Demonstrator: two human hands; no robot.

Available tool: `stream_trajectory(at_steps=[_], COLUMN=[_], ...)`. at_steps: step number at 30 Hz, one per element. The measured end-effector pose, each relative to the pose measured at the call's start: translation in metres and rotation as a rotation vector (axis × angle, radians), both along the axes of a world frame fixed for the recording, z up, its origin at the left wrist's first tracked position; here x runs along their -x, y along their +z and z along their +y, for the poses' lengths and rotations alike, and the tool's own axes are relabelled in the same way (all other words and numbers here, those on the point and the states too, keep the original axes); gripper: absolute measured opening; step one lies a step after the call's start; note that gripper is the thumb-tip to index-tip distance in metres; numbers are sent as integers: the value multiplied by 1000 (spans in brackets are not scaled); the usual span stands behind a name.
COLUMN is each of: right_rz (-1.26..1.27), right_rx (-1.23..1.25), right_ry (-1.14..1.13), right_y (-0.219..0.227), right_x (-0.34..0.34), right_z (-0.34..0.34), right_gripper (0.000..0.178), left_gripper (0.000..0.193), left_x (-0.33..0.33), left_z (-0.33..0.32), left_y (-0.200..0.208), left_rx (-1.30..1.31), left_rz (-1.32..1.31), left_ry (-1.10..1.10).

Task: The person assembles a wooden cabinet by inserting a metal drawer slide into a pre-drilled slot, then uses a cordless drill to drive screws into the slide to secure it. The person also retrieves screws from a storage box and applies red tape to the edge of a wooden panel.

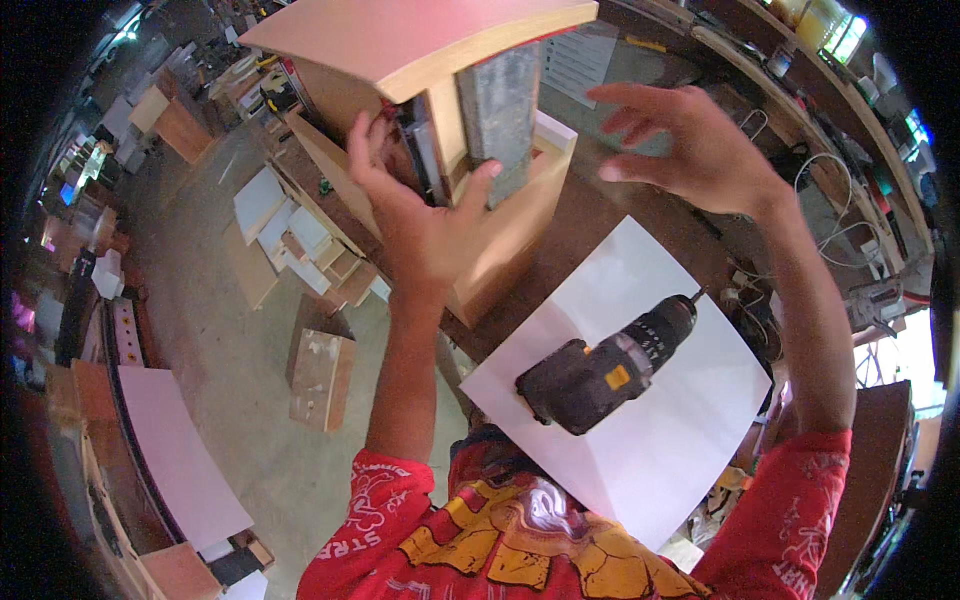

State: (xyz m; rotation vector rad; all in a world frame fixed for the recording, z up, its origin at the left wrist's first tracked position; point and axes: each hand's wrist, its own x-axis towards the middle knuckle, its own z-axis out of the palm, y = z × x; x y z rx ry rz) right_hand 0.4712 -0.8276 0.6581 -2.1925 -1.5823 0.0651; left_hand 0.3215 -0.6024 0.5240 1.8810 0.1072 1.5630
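A wooden cabinet (515, 235) with a pinkish top panel (400, 40) stands in front of me, its near side partly open. My left hand (425, 220) grips it, thumb near a worn grey block (500, 110) under the top and fingers bent round a dark strip (425, 155). What the fingertips press on is partly hidden. My right hand (690, 150) is raised to the right of the cabinet, fingers apart, holding nothing. Nearer to me, a black cordless drill (605, 370) lies on a white panel (660, 270), its bit pointing to the far right.
On the floor to the left are a stack of panels and wood pieces (310, 245) and a wooden block (322, 375). A pale panel (180, 450) lies farther left. At right, cables (850, 190) hang along a cluttered bench. A printed sheet (575, 65) is behind the cabinet.
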Motion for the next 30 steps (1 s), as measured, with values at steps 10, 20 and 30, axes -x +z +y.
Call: stream_trajectory(at_steps=[10, 20, 30], right_rz=[-326, -267, 197], right_rx=[8, -148, -418], right_ry=[-556, -469, -517], right_y=[79, 31, -64], right_x=[173, 346, 502], right_z=[-115, -234, -143], right_gripper=[98, 105, 80], left_gripper=[71, 47, 44], left_x=[31, 43, 124], left_z=[1, 14, 48], left_y=[10, -3, -43], left_rx=[208, 230, -113], left_rz=[-103, 98, 167], left_ry=[-135, -231, -134])
